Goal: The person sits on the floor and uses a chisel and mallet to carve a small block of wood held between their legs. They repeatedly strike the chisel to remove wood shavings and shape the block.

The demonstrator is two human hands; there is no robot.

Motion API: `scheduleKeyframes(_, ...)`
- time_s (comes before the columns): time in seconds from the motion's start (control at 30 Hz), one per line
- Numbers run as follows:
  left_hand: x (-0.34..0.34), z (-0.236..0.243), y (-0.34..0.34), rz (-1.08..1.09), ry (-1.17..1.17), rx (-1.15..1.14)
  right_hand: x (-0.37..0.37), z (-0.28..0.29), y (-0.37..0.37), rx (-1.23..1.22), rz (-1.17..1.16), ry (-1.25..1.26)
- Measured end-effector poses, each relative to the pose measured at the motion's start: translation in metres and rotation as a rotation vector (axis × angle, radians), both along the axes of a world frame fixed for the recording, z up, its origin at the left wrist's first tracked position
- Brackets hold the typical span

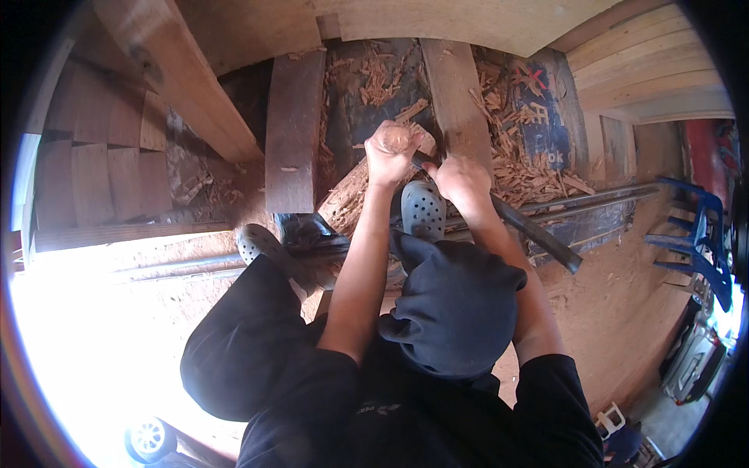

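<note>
My left hand is closed in a fist around an upright wooden handle, whose round end shows on top; its lower part is hidden. Just to the right, my right hand grips a long dark bar. The bar slants from beside my left fist down past my right forearm. Beneath both hands lies a rough reddish-brown log, its surface chipped. A grey clog with holes on my foot is close against the log.
Wood chips cover the ground around two broad planks. Long metal rods run crosswise near my feet. A thick beam slants at upper left; a blue plastic chair is at right.
</note>
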State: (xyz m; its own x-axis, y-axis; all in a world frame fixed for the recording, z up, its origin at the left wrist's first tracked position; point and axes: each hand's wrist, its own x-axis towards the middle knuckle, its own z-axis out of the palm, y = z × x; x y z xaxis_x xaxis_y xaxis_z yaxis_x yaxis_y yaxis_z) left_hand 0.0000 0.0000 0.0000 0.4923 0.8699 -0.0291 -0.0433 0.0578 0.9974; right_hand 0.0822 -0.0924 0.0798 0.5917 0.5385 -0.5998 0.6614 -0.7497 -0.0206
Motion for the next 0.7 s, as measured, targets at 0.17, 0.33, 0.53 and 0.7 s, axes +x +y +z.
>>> scheduleKeyframes(0.17,-0.007,-0.001,0.028,-0.357,-0.152,-0.073,0.004,0.001,0.001,-0.018,0.004,-0.005)
scheduleKeyframes(0.33,0.001,0.008,0.002,0.088,0.014,-0.030,0.000,-0.002,-0.005,0.044,0.090,-0.068)
scheduleKeyframes(0.53,0.030,0.019,-0.022,0.578,0.103,0.198,0.000,-0.017,-0.007,0.048,0.044,-0.094)
scheduleKeyframes(0.7,0.022,0.012,-0.010,0.489,0.155,0.222,-0.004,-0.019,-0.016,0.120,0.125,-0.187)
